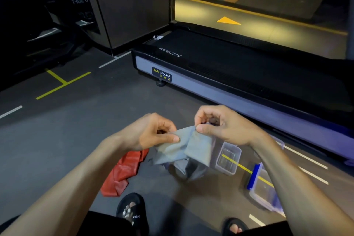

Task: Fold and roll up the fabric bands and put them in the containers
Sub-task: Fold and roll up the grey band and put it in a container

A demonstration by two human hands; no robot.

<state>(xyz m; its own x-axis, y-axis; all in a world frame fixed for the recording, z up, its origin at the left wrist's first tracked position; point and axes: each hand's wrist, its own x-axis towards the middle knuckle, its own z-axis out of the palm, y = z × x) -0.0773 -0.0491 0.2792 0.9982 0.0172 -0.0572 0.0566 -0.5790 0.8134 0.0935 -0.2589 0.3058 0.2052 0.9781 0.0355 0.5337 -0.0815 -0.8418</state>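
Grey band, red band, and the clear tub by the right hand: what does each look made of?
Grey band: matte, soft cloth, likely woven or knit; it drapes and creases where both hands pinch it.
Red band: glossier, with light sheen on its wrinkles, so possibly latex or rubber rather than cloth.
Tub: clear rigid plastic; the yellow floor line shows through it.

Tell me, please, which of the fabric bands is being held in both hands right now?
The grey band: the left hand and right hand each pinch its top edge, while the red band lies untouched on the floor.

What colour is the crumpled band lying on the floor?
Red fabric band, seen in the head view.
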